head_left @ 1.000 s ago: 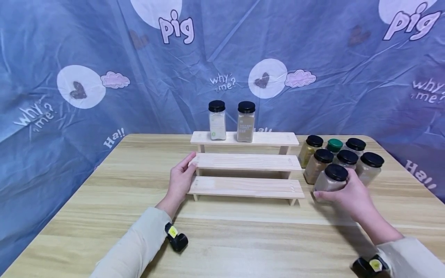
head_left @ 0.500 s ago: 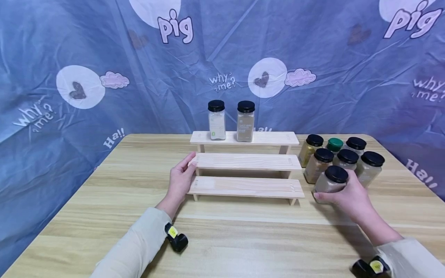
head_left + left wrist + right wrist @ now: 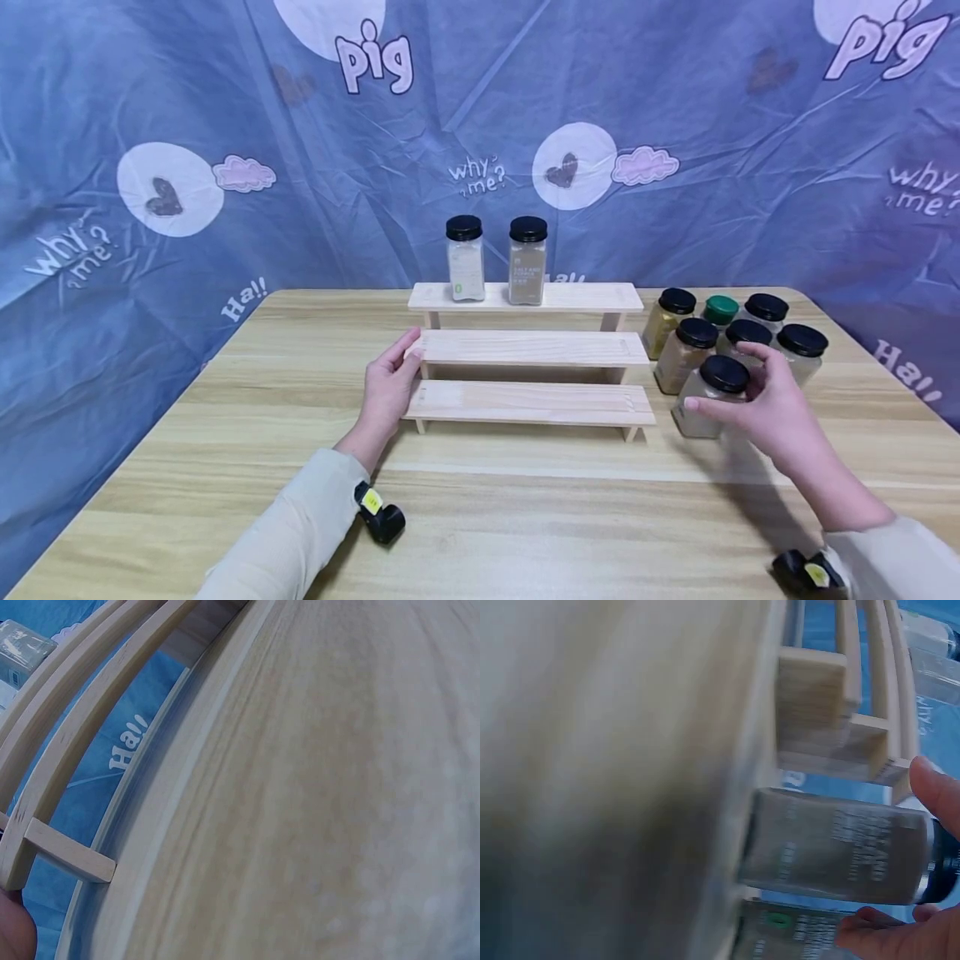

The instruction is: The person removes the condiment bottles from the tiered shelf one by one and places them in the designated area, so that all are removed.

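Observation:
My left hand [image 3: 388, 390] grips the left end of a three-step wooden spice rack [image 3: 528, 404], thumb at the middle step's front. At right, a spice jar [image 3: 702, 410] with a black lid and pale grey-brown contents stands upright on the table. My right hand [image 3: 780, 408] is around its upper part, thumb and fingers spread apart. In the right wrist view, gaps show between this jar [image 3: 832, 844] and the thumb [image 3: 934, 787] above and fingers [image 3: 877, 934] below. Two black-lidded jars, one white [image 3: 467, 271] and one tan [image 3: 527, 273], stand on the top step.
Behind the near jar, several more jars crowd together, among them a yellowish one [image 3: 663, 329], a brownish one [image 3: 681, 367] and a green-lidded one [image 3: 721, 311]. The wooden table [image 3: 480, 525] extends to the blue patterned cloth [image 3: 337, 208] hanging behind.
My right hand has loosened from the near jar, its fingers spreading and lifting slightly up and to the right. The jar stays put; my left hand keeps hold of the rack.

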A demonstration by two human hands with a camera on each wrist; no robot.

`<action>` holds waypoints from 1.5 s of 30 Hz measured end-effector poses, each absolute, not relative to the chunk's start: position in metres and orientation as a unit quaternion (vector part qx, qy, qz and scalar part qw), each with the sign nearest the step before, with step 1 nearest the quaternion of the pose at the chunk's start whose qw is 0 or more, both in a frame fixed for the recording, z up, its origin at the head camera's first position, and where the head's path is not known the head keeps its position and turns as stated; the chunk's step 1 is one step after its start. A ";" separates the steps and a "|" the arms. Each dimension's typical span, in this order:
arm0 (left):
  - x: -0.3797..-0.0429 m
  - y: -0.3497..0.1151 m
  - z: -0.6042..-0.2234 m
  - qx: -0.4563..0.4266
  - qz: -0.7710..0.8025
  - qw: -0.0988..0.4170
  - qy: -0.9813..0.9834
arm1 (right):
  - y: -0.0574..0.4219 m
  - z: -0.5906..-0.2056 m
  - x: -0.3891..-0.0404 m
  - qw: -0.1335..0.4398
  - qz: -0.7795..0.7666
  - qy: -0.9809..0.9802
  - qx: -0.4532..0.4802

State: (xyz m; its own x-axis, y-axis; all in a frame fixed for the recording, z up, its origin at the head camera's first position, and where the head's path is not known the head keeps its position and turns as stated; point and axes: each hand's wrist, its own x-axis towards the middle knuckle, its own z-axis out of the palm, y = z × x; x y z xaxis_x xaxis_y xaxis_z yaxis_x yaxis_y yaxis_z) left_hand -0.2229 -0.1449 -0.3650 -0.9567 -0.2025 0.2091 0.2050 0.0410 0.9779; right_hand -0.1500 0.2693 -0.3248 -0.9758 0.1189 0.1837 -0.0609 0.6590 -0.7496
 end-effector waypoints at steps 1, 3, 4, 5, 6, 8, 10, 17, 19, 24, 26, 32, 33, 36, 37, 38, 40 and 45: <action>-0.223 -0.145 -0.365 -0.001 -0.693 0.147 -0.705 | 0.270 -0.322 -0.150 0.111 0.420 -0.901 -0.014; -0.223 -0.145 -0.365 0.000 -0.694 0.147 -0.705 | 0.270 -0.316 -0.150 0.110 0.430 -0.896 -0.014; -0.223 -0.145 -0.364 0.001 -0.694 0.148 -0.705 | 0.269 -0.312 -0.150 0.109 0.430 -0.896 -0.016; -0.223 -0.144 -0.364 0.001 -0.694 0.148 -0.705 | 0.269 -0.309 -0.151 0.109 0.431 -0.895 -0.019; -0.223 -0.144 -0.364 0.001 -0.693 0.149 -0.705 | 0.268 -0.305 -0.151 0.109 0.432 -0.895 -0.021; -0.223 -0.144 -0.365 0.002 -0.693 0.148 -0.706 | 0.267 -0.297 -0.152 0.111 0.435 -0.893 -0.025; -0.223 -0.144 -0.364 0.003 -0.694 0.148 -0.705 | 0.264 -0.289 -0.154 0.116 0.439 -0.891 -0.026; -0.223 -0.144 -0.364 0.001 -0.697 0.148 -0.701 | 0.252 -0.264 -0.158 0.139 0.457 -0.878 -0.037; -0.223 -0.144 -0.364 0.000 -0.697 0.147 -0.702 | 0.247 -0.259 -0.160 0.142 0.467 -0.872 -0.039; -0.223 -0.144 -0.365 0.000 -0.697 0.147 -0.702 | 0.231 -0.248 -0.165 0.150 0.498 -0.853 -0.033; -0.224 -0.144 -0.365 0.000 -0.699 0.146 -0.700 | 0.223 -0.246 -0.168 0.155 0.510 -0.846 -0.024; -0.224 -0.144 -0.364 -0.003 -0.698 0.146 -0.701 | 0.199 -0.240 -0.176 0.154 0.538 -0.829 -0.005; -0.224 -0.144 -0.364 -0.003 -0.698 0.146 -0.701 | 0.195 -0.240 -0.177 0.152 0.542 -0.826 -0.002; -0.224 -0.144 -0.364 -0.002 -0.698 0.146 -0.702 | 0.186 -0.237 -0.182 0.146 0.550 -0.822 0.009; -0.223 -0.144 -0.364 -0.002 -0.698 0.146 -0.701 | 0.183 -0.237 -0.183 0.144 0.555 -0.819 0.015; -0.223 -0.144 -0.365 -0.001 -0.698 0.147 -0.701 | 0.180 -0.237 -0.185 0.142 0.559 -0.817 0.020; -0.223 -0.144 -0.364 -0.002 -0.698 0.149 -0.701 | 0.175 -0.236 -0.188 0.135 0.568 -0.811 0.026; -0.223 -0.145 -0.366 -0.002 -0.695 0.150 -0.703 | 0.160 -0.238 -0.196 0.132 0.586 -0.799 0.038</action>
State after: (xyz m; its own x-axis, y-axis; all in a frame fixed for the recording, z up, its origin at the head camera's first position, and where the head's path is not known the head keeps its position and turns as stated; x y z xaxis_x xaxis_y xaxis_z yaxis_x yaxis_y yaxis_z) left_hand -0.2226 -0.1449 -0.3657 -0.9552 -0.2045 0.2138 0.2114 0.0336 0.9768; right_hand -0.1958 0.1603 -0.2378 -0.9623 0.0937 0.2553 -0.2154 0.3104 -0.9259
